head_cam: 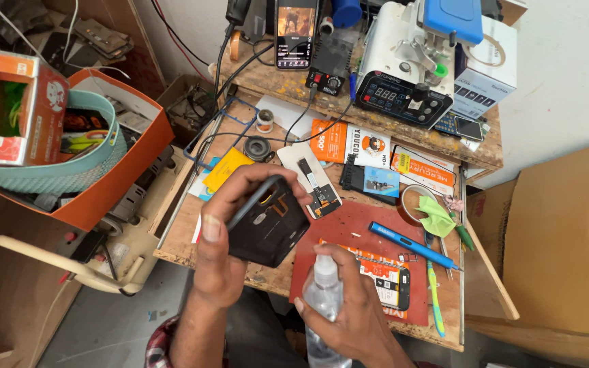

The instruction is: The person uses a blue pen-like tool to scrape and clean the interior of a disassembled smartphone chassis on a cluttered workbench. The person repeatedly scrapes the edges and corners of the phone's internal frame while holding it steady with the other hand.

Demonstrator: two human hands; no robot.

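Observation:
My left hand point(223, 232) grips a dark opened phone body point(270, 221), its inner side up, tilted over the front of the wooden workbench point(178, 245). My right hand point(349, 310) holds a small clear spray bottle point(323, 293) with a white nozzle, just below and to the right of the phone body. Beneath them lies a red work mat point(356, 228) with a black phone point(390, 283) on it.
A blue tool point(410, 245), a green toothbrush point(434, 300), a green cloth point(436, 217) and small packets lie on the bench. A white machine with a control panel point(403, 68) and an upright phone point(296, 34) stand at the back. An orange box point(114, 177) of clutter sits left.

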